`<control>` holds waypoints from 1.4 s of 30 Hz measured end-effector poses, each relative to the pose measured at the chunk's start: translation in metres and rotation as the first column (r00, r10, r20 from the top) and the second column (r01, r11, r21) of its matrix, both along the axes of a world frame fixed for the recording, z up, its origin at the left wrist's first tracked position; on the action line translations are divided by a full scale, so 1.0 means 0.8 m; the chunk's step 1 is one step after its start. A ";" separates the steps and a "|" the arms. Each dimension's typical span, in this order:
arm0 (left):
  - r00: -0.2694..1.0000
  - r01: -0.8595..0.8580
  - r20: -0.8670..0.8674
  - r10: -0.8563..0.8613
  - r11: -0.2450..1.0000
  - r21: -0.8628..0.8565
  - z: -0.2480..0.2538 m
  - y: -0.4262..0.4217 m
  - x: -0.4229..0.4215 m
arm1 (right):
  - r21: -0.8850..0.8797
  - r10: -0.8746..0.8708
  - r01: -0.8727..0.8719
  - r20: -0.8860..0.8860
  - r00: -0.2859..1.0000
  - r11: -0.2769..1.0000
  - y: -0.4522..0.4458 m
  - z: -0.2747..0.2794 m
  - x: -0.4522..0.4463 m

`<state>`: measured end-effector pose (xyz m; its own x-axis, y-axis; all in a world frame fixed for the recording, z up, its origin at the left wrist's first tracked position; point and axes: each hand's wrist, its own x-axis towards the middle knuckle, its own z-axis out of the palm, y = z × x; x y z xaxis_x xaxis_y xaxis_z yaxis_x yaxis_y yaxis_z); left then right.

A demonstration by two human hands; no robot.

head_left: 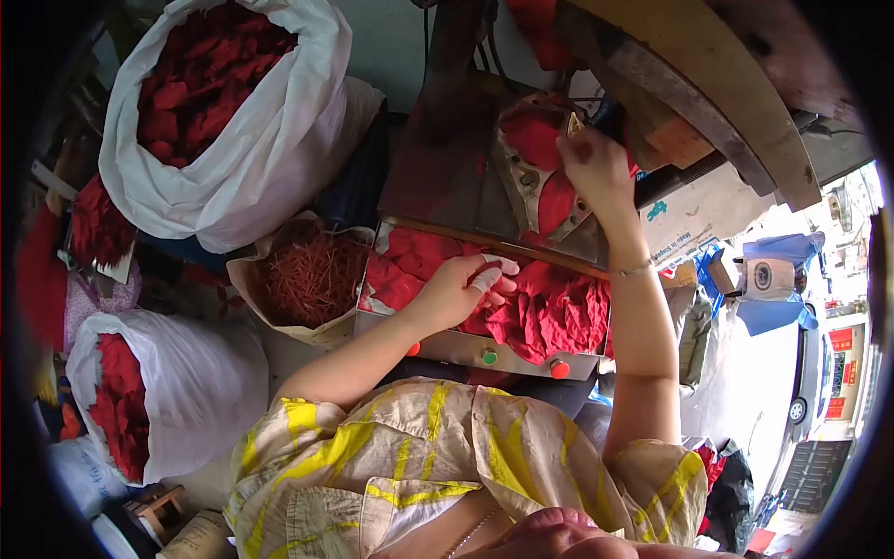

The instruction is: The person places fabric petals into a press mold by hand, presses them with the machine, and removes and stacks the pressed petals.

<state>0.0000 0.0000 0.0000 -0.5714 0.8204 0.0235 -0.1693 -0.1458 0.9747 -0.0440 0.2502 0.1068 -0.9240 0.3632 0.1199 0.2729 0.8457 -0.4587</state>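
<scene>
My left hand (463,291), with white wrapping on its fingers, lies on a heap of crumpled red cloth pieces (549,307) in a shallow metal tray at the front of the machine. Its visible fingers are apart; some tips are partly lost among the red. Farther forward, my right hand (599,175) is closed at a pointed brass-coloured piece (575,123), whose lower end the fingers hide. That hand is above a light metal mould (521,182) with bolts. Flat red cloth (533,133) lies on the mould, partly covered by the hand.
White sacks of red pieces (223,200) (186,391) stand at the left. A paper bag of red shreds (312,270) adjoins the tray. Red and green buttons (489,357) line the machine's front. A large curved metal arm (689,102) overhangs the right side.
</scene>
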 end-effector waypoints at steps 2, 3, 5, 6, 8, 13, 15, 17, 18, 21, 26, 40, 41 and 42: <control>0.999 0.034 -0.006 -0.034 0.997 -0.069 0.012 -0.008 -0.005 | 0.373 0.012 0.123 -0.338 0.941 0.920 -0.021 -0.008 -0.010; 0.999 0.029 0.026 -0.028 0.999 -0.037 0.017 0.002 0.015 | 0.405 0.028 0.104 -0.307 0.951 0.909 -0.013 0.007 0.005; 0.993 -0.107 0.045 0.112 0.989 -0.101 0.019 -0.019 0.007 | 0.500 0.483 -0.212 -0.509 0.712 0.840 -0.021 0.018 -0.005; 0.983 -0.179 0.023 0.183 0.975 -0.129 0.015 -0.027 0.002 | 0.486 0.473 -0.212 -0.512 0.717 0.848 -0.012 0.009 -0.012; 0.952 -0.265 0.087 0.293 0.933 -0.245 0.013 -0.041 -0.013 | 0.472 0.591 -0.443 -0.229 0.773 0.762 0.021 -0.012 -0.025; 0.899 -0.435 -0.047 0.435 0.875 -0.212 0.018 -0.076 -0.053 | 0.533 0.624 -0.432 -0.253 0.739 0.728 -0.007 0.007 -0.020; 0.894 -0.447 -0.032 0.447 0.885 -0.131 0.024 -0.075 -0.053 | 0.353 0.528 -0.402 -0.428 0.734 0.845 -0.042 0.020 0.008; 0.932 -0.363 -0.030 0.362 0.922 -0.136 0.037 -0.066 -0.047 | -0.047 0.476 -0.522 -0.346 0.808 0.852 -0.088 0.023 0.049; 0.963 -0.268 -0.029 0.267 0.954 -0.131 0.040 -0.061 -0.043 | -0.098 0.511 -0.573 -0.347 0.786 0.814 -0.107 0.015 0.062; 0.955 -0.188 -0.269 0.128 0.959 -0.212 0.033 -0.046 -0.031 | -0.272 0.436 -0.524 -0.323 0.840 0.807 -0.122 -0.012 0.095; 0.417 -0.556 -0.908 -0.049 0.776 -0.297 -0.014 -0.094 -0.024 | -0.558 0.062 -0.194 -0.247 0.967 0.807 -0.024 -0.022 0.135; 0.798 -0.386 -0.543 0.261 0.913 -0.129 0.000 -0.045 0.003 | 0.318 0.401 -0.326 -0.205 0.893 0.890 0.178 -0.001 -0.044; 0.798 -0.384 -0.545 0.258 0.914 -0.131 0.009 -0.038 0.008 | 0.510 0.513 -0.364 -0.186 0.838 0.779 0.182 -0.011 -0.053; 0.881 -0.286 -0.428 0.202 0.948 -0.140 0.017 -0.030 0.013 | 0.685 0.608 -0.354 -0.164 0.776 0.637 0.185 -0.020 -0.062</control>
<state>0.0105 -0.0240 0.0139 -0.7287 0.6680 0.1511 0.2607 0.0665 0.9631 -0.0936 0.3980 0.0908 -0.7837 -0.3878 0.4852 -0.3268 0.9217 0.2088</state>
